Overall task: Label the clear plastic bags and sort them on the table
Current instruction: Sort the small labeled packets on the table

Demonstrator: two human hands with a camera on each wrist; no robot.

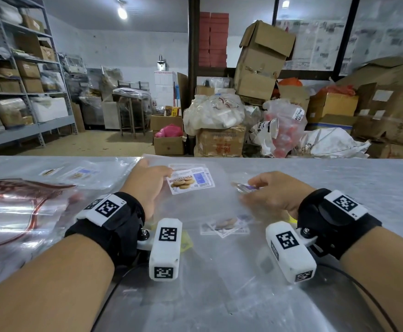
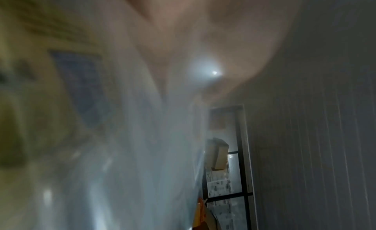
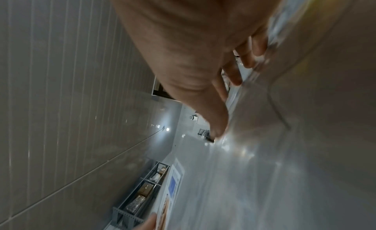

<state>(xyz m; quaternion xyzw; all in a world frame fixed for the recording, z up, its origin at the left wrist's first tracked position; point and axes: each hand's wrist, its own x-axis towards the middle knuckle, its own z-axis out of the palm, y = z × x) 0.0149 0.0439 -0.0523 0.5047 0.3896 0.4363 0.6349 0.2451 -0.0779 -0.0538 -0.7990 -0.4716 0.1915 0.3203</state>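
Now both hands over steel table | left hand pinches labelled clear bag at biscuit label | right hand pinches loose label, blurred | label pile nearer than hands | labelled bags beyond left hand

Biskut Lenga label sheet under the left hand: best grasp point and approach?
Pinch the free right edge of the label sheet, coming in from the right. It lies flat on clear plastic on the table, the left hand covers its left edge, and the right hand already hovers on that side.
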